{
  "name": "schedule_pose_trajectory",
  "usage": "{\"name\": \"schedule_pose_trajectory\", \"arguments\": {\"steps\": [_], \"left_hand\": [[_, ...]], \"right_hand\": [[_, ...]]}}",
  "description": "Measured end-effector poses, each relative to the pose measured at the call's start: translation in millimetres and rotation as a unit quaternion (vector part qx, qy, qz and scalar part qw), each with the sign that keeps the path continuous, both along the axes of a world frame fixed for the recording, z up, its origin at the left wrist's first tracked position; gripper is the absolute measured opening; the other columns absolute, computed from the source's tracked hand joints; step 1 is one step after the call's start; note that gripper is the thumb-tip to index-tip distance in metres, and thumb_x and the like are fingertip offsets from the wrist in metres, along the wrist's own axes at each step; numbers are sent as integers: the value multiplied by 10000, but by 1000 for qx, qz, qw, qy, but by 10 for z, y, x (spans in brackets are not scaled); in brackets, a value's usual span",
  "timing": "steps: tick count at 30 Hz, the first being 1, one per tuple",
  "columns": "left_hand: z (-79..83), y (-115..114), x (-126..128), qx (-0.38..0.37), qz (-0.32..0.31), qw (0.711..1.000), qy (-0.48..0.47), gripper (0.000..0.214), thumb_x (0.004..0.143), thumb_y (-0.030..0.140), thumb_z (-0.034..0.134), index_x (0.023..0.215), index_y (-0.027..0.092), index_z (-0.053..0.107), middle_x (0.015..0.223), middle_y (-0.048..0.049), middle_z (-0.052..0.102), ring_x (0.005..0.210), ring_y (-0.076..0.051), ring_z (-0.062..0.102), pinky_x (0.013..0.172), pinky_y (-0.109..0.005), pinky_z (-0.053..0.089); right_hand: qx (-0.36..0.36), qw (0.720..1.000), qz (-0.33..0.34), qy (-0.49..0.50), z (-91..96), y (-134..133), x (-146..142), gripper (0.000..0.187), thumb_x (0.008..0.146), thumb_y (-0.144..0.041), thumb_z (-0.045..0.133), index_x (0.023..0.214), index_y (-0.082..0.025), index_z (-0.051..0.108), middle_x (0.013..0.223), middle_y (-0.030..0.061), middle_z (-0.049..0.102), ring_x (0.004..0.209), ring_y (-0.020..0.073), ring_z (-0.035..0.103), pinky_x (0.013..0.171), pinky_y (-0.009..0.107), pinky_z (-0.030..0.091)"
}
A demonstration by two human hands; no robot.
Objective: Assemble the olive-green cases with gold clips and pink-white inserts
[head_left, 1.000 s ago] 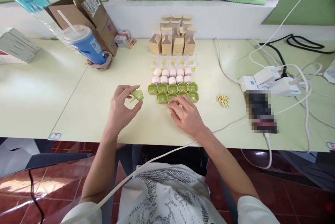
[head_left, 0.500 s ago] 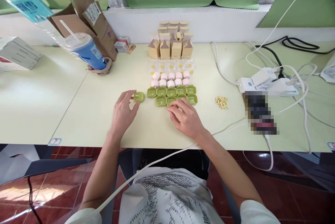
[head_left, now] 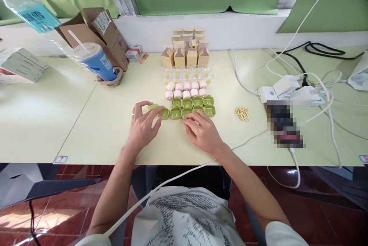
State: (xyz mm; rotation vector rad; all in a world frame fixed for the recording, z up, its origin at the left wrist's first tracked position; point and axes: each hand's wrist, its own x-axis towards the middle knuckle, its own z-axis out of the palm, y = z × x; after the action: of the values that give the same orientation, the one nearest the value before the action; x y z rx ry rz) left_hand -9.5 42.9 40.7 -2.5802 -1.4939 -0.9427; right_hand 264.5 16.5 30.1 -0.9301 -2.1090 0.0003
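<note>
My left hand [head_left: 143, 125] has its index finger and thumb at the left side of a small green cup [head_left: 165, 114], at the near left end of the cup rows. Behind those fingers, partly covered, lies another green piece [head_left: 152, 106], closed side up. Several open green cups [head_left: 187, 103] stand in two rows to the right. At the near row's front edge is my right hand [head_left: 202, 129], thumb and fingertips drawn together; anything between them is hidden. Two rows of pale pink pieces [head_left: 186, 86] lie behind the cups.
Clear plastic trays [head_left: 186, 73] and small open cartons [head_left: 179, 60] stand behind the rows. Yellow clips [head_left: 242, 113] lie to the right, near a phone [head_left: 284, 123] and power strip [head_left: 268, 93]. A blue cup [head_left: 99, 64] stands left. A white cable [head_left: 172, 178] crosses below my arms.
The far row's leftmost green cup has shifted toward me to the near row's left end. My left hand has moved right, from the separate green piece to this cup. My right hand stays nearly still.
</note>
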Motion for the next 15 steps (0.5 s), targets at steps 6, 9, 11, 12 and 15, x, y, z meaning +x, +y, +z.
{"name": "schedule_pose_trajectory", "arguments": {"steps": [6, 9, 11, 12, 15], "left_hand": [[58, 0, 7, -3, -1, 1000, -3, 514, 1049, 221, 633, 1559, 291, 627, 1597, -131, 723, 1517, -406, 570, 1215, -648, 508], [71, -5, 6, -6, -4, 1000, -7, 541, 994, 114, 572, 1493, 298, 667, 1540, -105, 761, 1494, -397, 586, 1198, -646, 530], [77, -5, -8, 18, 41, 999, -31, 518, 951, 67, 550, 1392, 280, 718, 1452, -103, 789, 1412, -377, 640, 1157, -605, 566], [78, -3, -19, 27, 75, 996, -46, 496, 936, 58, 542, 1341, 267, 738, 1401, -109, 794, 1361, -367, 669, 1124, -582, 586], [57, 11, -61, -15, 154, 985, -73, 439, 932, 79, 523, 1248, 252, 773, 1281, -113, 779, 1201, -326, 749, 995, -510, 636]], "right_hand": [[-4, 1000, 1, 0, -10, 7, 1, 240, 1086, -58, 589, 1089, -217, 769, 1083, 112, 775, 990, 261, 664, 868, 438, 643], [-1, 1000, 1, -3, -3, 6, 2, 248, 1085, -53, 588, 1090, -222, 769, 1078, 109, 775, 995, 263, 670, 865, 432, 645], [10, 1000, -1, -2, 2, 4, 2, 247, 1083, -49, 589, 1086, -218, 769, 1070, 107, 772, 991, 260, 675, 858, 423, 645], [17, 1000, -2, -1, 3, 3, 1, 243, 1082, -49, 590, 1085, -213, 769, 1067, 108, 770, 985, 258, 675, 852, 420, 646], [20, 1000, 2, 0, -1, 4, -2, 247, 1080, -49, 586, 1087, -211, 771, 1068, 108, 773, 972, 256, 666, 849, 422, 646]]}}
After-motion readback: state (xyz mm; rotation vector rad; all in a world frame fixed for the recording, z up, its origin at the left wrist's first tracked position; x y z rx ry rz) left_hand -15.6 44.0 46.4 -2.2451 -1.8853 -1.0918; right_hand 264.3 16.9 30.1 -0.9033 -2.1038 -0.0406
